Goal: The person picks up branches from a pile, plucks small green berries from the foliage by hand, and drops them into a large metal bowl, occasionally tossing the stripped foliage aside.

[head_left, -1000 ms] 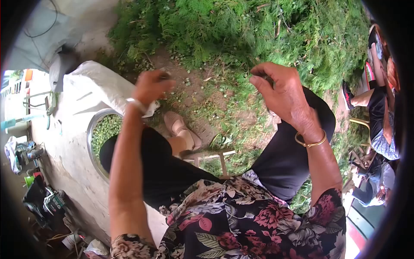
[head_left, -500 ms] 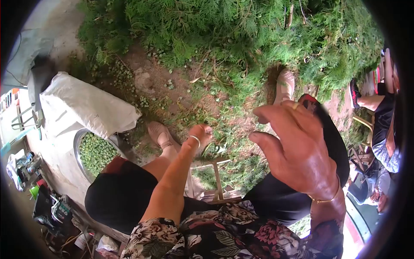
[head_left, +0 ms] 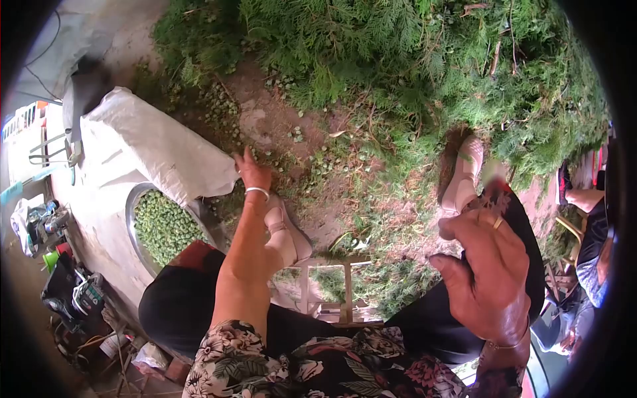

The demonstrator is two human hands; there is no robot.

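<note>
My left hand [head_left: 255,175], with a pale bangle at the wrist, reaches forward to the edge of a white sack [head_left: 162,146]. Its fingers are spread, the tips right at the sack's end, and no object shows in them. Below the sack stands a round metal basin [head_left: 132,219] filled with small green cones [head_left: 166,229]. Over my right knee hovers my right hand [head_left: 488,272], a ring on one finger. Its thumb and forefinger are bent and apart with nothing visible between them; the other fingers curl partly out of sight.
Cut green conifer branches [head_left: 371,60] are heaped ahead, with loose sprigs and cones scattered on the ground [head_left: 292,142]. A low wooden frame [head_left: 348,292] stands between my legs. Tools and clutter [head_left: 76,292] lie at left. Another person [head_left: 590,245] sits at right.
My left hand has swung from between the knees to the sack's edge, its fingers now spread. My right hand sits lower and farther right in view. The camera view has shifted.
</note>
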